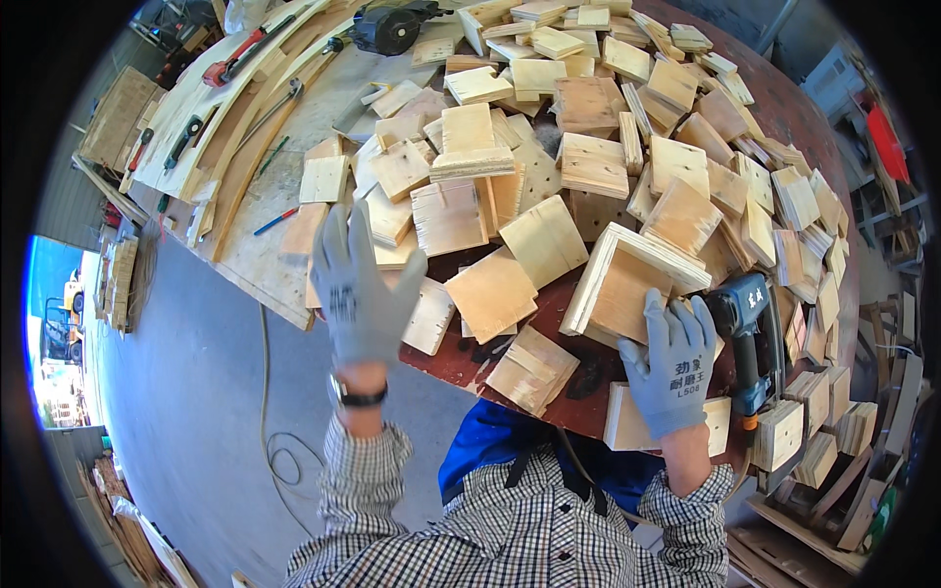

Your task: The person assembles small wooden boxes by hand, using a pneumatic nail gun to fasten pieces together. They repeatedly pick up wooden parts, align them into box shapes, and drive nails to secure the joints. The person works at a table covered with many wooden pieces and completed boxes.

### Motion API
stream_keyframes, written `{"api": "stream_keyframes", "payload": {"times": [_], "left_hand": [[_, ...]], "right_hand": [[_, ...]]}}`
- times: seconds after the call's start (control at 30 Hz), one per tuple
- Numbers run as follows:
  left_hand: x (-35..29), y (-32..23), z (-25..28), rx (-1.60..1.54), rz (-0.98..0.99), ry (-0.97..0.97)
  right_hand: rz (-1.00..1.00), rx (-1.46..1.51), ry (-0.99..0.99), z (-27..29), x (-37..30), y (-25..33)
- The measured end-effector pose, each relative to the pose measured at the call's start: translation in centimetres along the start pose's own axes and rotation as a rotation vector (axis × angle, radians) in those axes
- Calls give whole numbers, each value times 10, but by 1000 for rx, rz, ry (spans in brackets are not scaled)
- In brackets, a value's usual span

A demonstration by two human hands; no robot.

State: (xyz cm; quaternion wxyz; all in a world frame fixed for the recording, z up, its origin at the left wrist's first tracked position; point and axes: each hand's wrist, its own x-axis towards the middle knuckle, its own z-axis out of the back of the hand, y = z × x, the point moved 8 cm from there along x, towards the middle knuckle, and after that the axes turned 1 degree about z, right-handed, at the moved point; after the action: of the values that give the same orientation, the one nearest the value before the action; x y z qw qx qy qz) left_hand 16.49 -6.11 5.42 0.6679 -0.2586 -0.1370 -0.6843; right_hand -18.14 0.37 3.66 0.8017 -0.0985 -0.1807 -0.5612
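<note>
My left hand [361, 289], in a grey work glove, is raised open by the table's near left edge. Its fingers are stretched and nothing is in it; loose plywood blocks lie just beyond. My right hand [672, 365], gloved alike, grips the near side of a plywood corner piece [632, 284], its fingertips over the flat board. Two upright strips meet at a corner on that piece's far side. Right beside this hand stands a blue and black nail gun [750, 328]. A single plywood block [532, 370] lies at the table's near edge, between my hands.
A large heap of plywood blocks [593, 103] covers the dark red table [446, 365]. Long boards [270, 98] bearing tools lie at the far left, near a black tool [385, 29]. Stacked blocks [777, 436] stand right of the nail gun. A hose [267, 392] trails over the floor.
</note>
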Motion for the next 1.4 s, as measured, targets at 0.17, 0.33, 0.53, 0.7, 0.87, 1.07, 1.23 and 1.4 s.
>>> {"api": "stream_keyframes", "payload": {"times": [0.17, 0.33, 0.53, 0.7, 0.87, 1.07, 1.23, 1.4], "left_hand": [[29, 65, -51, -166, 255, 230], [-2, 61, 16, -210, 200, -24], [-37, 28, 65, -1001, 516, 22], [-45, -45, 55, -1178, 229, 239], [-20, -154, 50, -729, -471, 173], [6, -201, -2, -670, -694, 314], [12, -206, -34, -713, -712, 538], [17, -214, -30, -586, -787, 674]], "right_hand": [[4, 25, -6, -2, 0, -3], [-14, -5, 4, 2, -1, 1], [-34, 56, 14, 3, -1, 1], [-44, 87, 20, 6, 0, -6], [-112, 87, -23, 19, -3, -16], [-229, -29, -151, 60, -23, -35], [-204, 137, -159, 53, -22, -25], [-196, 163, -133, 22, -21, -20]]}}
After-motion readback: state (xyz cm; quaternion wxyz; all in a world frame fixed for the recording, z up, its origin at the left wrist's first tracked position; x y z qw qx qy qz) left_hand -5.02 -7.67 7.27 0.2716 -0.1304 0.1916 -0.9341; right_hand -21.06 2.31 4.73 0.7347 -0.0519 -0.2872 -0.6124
